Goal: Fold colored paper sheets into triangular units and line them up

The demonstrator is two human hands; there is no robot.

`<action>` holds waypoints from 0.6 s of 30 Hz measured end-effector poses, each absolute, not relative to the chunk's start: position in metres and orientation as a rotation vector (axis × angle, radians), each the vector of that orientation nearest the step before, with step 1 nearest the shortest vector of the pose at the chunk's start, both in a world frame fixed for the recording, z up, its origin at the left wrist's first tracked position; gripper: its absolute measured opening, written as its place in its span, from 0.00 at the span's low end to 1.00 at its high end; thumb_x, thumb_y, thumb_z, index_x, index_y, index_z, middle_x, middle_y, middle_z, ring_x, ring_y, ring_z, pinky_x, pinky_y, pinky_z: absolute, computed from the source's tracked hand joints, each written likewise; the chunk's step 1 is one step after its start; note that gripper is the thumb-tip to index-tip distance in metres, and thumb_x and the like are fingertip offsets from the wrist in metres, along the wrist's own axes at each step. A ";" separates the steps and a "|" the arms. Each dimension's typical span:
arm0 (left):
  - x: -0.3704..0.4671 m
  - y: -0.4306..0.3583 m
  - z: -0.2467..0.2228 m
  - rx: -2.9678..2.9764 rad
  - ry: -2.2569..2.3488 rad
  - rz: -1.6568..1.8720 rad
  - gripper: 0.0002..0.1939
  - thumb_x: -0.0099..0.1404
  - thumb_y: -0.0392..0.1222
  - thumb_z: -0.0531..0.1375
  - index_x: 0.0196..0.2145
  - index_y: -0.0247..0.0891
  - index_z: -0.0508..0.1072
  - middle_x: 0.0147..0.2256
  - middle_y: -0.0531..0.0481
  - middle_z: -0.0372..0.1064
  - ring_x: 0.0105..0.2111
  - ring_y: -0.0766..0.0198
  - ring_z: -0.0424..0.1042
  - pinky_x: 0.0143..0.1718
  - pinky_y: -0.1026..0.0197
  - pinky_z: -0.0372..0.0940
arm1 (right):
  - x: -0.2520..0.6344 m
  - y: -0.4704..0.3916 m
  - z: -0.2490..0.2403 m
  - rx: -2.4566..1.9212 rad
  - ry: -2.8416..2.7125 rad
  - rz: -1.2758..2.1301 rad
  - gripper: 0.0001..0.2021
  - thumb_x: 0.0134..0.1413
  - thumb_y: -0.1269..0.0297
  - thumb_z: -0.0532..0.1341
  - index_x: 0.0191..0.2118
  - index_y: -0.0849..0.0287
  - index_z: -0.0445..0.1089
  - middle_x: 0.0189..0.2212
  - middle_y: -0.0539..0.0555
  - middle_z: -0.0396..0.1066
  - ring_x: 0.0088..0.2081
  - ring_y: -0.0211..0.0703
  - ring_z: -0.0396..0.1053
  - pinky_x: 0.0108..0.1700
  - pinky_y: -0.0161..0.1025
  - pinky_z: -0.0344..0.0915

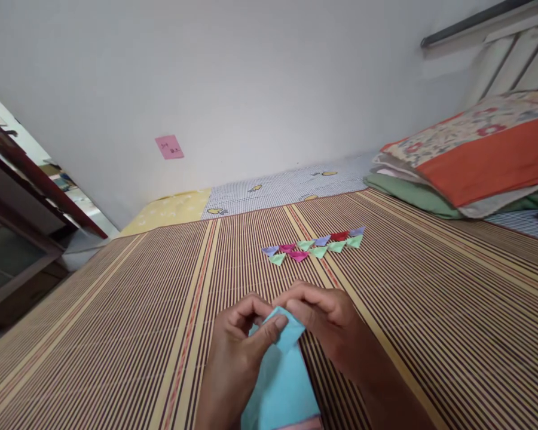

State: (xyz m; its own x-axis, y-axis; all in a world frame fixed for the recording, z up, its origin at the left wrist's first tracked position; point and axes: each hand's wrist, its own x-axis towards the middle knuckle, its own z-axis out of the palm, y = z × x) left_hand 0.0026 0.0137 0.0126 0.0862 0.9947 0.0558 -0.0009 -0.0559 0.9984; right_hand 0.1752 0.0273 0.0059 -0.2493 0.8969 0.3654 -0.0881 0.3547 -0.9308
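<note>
A small folded piece of light-blue paper (291,332) is held between my two hands. My left hand (240,343) pinches it, with the thumb lying flat across its front. My right hand (329,319) has its thumb and fingers closed on the paper's upper right edge. Directly beneath lies a larger light-blue sheet or stack of paper (287,388), with a pink strip (307,424) showing at its near edge. Beyond my hands, several small folded paper triangles (318,252) in green, purple, magenta and red lie in two rows.
A striped bamboo mat (130,316) covers the surface. Along the white wall (269,89) runs patterned cloth (269,194), and a pink note (169,147) is stuck above. Folded bedding (488,155) is piled at the right. A dark-framed door (22,203) stands at the left.
</note>
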 end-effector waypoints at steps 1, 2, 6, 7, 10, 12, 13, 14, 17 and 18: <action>0.003 0.014 0.011 1.245 1.121 1.226 0.12 0.59 0.45 0.72 0.25 0.37 0.76 0.25 0.54 0.68 0.27 0.66 0.64 0.30 0.65 0.59 | 0.174 0.027 0.006 -0.776 -1.477 1.164 0.12 0.69 0.59 0.58 0.40 0.58 0.77 0.32 0.51 0.75 0.34 0.40 0.70 0.37 0.37 0.64; 0.003 0.013 0.010 1.198 1.121 1.268 0.12 0.59 0.44 0.72 0.26 0.38 0.75 0.24 0.55 0.67 0.27 0.67 0.64 0.30 0.65 0.59 | 0.174 0.027 0.006 -0.795 -1.437 1.199 0.13 0.68 0.57 0.58 0.40 0.58 0.77 0.31 0.51 0.74 0.33 0.40 0.69 0.35 0.36 0.63; 0.005 0.013 0.008 1.051 1.073 1.356 0.11 0.60 0.42 0.72 0.27 0.38 0.75 0.24 0.56 0.67 0.27 0.69 0.64 0.31 0.66 0.60 | 0.169 0.027 0.005 -0.876 -1.451 1.208 0.11 0.63 0.58 0.63 0.31 0.58 0.72 0.24 0.46 0.66 0.27 0.36 0.61 0.29 0.34 0.57; 0.006 0.013 0.008 1.028 1.054 1.365 0.11 0.59 0.42 0.72 0.27 0.38 0.75 0.25 0.56 0.68 0.27 0.69 0.64 0.32 0.66 0.61 | 0.167 0.027 0.005 -0.895 -1.466 1.186 0.11 0.63 0.59 0.63 0.30 0.58 0.71 0.23 0.46 0.65 0.27 0.36 0.60 0.28 0.34 0.56; 0.008 0.014 0.008 0.993 1.027 1.404 0.12 0.58 0.42 0.73 0.26 0.37 0.74 0.25 0.55 0.68 0.27 0.68 0.64 0.31 0.66 0.61 | 0.165 0.025 0.006 -0.934 -1.499 1.110 0.13 0.65 0.60 0.60 0.29 0.59 0.71 0.23 0.46 0.64 0.26 0.36 0.59 0.28 0.35 0.55; 0.010 0.015 0.007 0.968 1.013 1.417 0.12 0.58 0.42 0.73 0.26 0.37 0.74 0.25 0.55 0.69 0.27 0.68 0.65 0.31 0.66 0.61 | 0.164 0.024 0.007 -0.958 -1.520 1.042 0.14 0.66 0.60 0.58 0.28 0.59 0.69 0.23 0.46 0.62 0.26 0.36 0.58 0.27 0.35 0.54; 0.011 0.015 0.007 0.949 1.002 1.412 0.13 0.57 0.42 0.73 0.26 0.37 0.74 0.25 0.55 0.69 0.27 0.68 0.65 0.31 0.66 0.61 | 0.163 0.023 0.007 -0.967 -1.522 1.007 0.16 0.67 0.60 0.58 0.27 0.58 0.66 0.22 0.45 0.60 0.25 0.36 0.57 0.27 0.35 0.53; 0.013 0.016 0.007 0.929 0.990 1.403 0.13 0.56 0.42 0.74 0.25 0.36 0.74 0.24 0.55 0.69 0.26 0.68 0.65 0.31 0.66 0.61 | 0.163 0.023 0.007 -0.972 -1.515 0.978 0.18 0.68 0.59 0.57 0.25 0.57 0.63 0.21 0.45 0.57 0.24 0.36 0.55 0.26 0.35 0.52; 0.017 0.015 0.008 0.862 0.952 1.397 0.14 0.54 0.41 0.75 0.24 0.36 0.73 0.24 0.55 0.70 0.26 0.68 0.66 0.31 0.66 0.62 | 0.164 0.023 0.007 -0.963 -1.508 0.980 0.20 0.69 0.57 0.56 0.24 0.56 0.58 0.20 0.43 0.52 0.23 0.35 0.52 0.25 0.35 0.50; 0.018 0.015 0.008 0.842 0.939 1.409 0.14 0.53 0.41 0.75 0.24 0.36 0.73 0.24 0.55 0.70 0.26 0.68 0.66 0.31 0.66 0.62 | 0.164 0.023 0.007 -0.955 -1.521 0.996 0.19 0.68 0.57 0.57 0.25 0.57 0.60 0.20 0.43 0.52 0.24 0.35 0.52 0.25 0.35 0.50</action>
State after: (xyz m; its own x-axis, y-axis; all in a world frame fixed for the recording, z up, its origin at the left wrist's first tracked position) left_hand 0.0178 0.0153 0.0079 -0.0543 0.9979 -0.0356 -0.4165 0.0098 0.9091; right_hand 0.1645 0.0228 0.0074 -0.1475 0.9340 0.3255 0.0749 0.3387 -0.9379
